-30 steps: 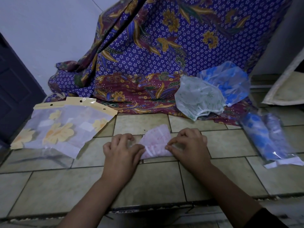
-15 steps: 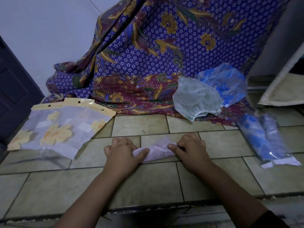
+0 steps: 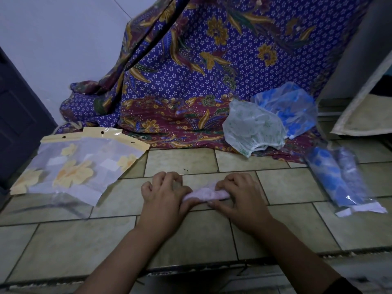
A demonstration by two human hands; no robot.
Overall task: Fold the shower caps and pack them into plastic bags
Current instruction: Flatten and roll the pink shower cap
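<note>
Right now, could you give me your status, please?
Left hand and right hand grip pink shower cap, folded narrow on floor. Not bagged yet. Nothing blocking.

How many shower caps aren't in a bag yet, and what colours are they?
pink cap: 1
white-and-green cap: 1
blue cap: 1
Total: 3

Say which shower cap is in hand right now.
The pink shower cap, rolled between left hand and right hand; the green-print cap and blue cap lie loose on the cloth.
</note>
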